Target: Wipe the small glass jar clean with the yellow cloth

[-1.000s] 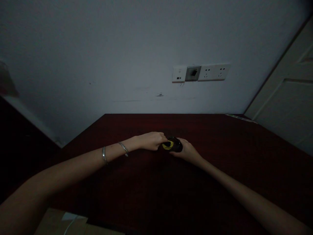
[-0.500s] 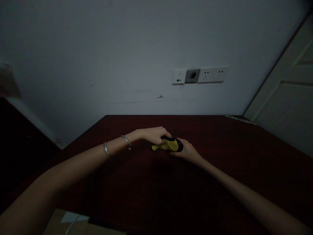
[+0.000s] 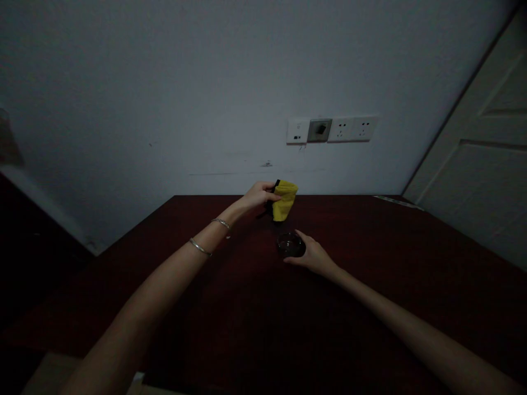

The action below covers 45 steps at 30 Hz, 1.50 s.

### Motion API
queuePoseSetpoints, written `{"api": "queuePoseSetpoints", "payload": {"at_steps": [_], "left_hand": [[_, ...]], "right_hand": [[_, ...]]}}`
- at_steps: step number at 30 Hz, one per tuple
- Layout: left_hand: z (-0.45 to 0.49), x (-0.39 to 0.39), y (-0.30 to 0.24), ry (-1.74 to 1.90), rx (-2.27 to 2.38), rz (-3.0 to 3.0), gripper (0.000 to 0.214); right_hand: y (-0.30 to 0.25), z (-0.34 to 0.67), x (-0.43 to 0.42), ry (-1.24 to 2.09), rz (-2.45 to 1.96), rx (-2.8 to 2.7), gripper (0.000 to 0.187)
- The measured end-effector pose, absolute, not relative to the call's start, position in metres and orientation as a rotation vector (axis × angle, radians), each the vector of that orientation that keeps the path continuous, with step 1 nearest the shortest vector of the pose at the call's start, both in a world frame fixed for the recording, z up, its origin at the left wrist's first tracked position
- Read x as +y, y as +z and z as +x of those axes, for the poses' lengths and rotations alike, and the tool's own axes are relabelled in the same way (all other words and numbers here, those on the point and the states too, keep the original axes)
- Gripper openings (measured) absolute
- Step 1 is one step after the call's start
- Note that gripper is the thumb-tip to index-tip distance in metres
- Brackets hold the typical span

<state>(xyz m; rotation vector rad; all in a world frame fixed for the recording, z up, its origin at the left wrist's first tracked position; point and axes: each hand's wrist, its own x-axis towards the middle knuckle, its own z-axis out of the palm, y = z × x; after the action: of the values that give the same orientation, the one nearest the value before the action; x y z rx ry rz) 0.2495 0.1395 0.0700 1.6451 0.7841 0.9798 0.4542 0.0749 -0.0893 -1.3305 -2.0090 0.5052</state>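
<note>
At the bottom edge, nearest the wearer, a tan sheet [image 3: 51, 373] showed partly behind the left forearm [image 3: 135, 312], with a small white scrap [image 3: 139, 377] just to the right of that arm. Beyond it spread the dark red table [image 3: 263, 340], in dim light, its near part almost black. The left arm wore two silvery bands: a plain bangle [image 3: 200, 248] and, closer to the wrist, a thinner bracelet [image 3: 221, 222] with a small piece dangling from it. The right forearm [image 3: 395, 312] reached in from the lower right. Near the middle of the table, the right hand [image 3: 313, 253] was curved around the right side of a dark, see-through glass [image 3: 290, 247], thumb and fingers gripping it, its round rim facing up; whether its base touched the wood was too dark to tell. A little farther off, the left hand [image 3: 258, 196] pinched a yellow cloth [image 3: 285, 202] with black edging between thumb and fingers, and the cloth hung just beyond the glass, apart from it. At the table's far right corner lay a pale strip [image 3: 397, 203]. Behind rose the grey wall [image 3: 197, 99], marked with a dark smudge [image 3: 266, 164] below a row of sockets [image 3: 353, 129] and a grey switch [image 3: 320, 130]. A panelled door [image 3: 489, 159] stood at the right.
</note>
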Motion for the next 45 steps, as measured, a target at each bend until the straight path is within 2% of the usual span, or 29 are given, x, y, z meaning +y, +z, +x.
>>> {"api": "queuePoseSetpoints", "payload": {"at_steps": [11,14,18,22,26,32,36,41,45], "left_hand": [[0.273,0.118,0.055,1.321,0.511,1.254,0.034],[0.274,0.116,0.051,1.404,0.496,1.181,0.032],[0.273,0.113,0.046,1.398,0.514,1.179,0.035],[0.276,0.110,0.039,1.324,0.498,1.260,0.040],[0.285,0.108,0.029,1.274,0.501,1.354,0.041],[0.292,0.110,0.018,1.214,0.447,1.450,0.045],[0.274,0.110,0.005,1.137,0.529,1.560,0.066],[0.249,0.102,-0.036,0.948,0.811,1.719,0.092],[0.246,0.094,-0.063,0.817,0.804,1.788,0.111]], "right_hand": [[-0.095,0.454,0.080,0.574,-1.269,-1.974,0.118],[-0.093,0.455,0.081,0.691,-1.225,-1.940,0.121],[-0.079,0.467,0.090,0.993,-1.126,-1.787,0.105],[-0.044,0.483,0.096,1.142,-1.022,-1.590,0.067],[-0.010,0.477,0.091,1.034,-0.943,-1.528,0.042],[0.003,0.450,0.088,0.868,-0.852,-1.511,0.048],[0.005,0.467,0.099,0.647,-0.946,-1.686,0.043],[0.004,0.497,0.108,0.280,-1.153,-2.267,0.026],[0.002,0.491,0.105,0.072,-1.288,-2.454,0.044]]}}
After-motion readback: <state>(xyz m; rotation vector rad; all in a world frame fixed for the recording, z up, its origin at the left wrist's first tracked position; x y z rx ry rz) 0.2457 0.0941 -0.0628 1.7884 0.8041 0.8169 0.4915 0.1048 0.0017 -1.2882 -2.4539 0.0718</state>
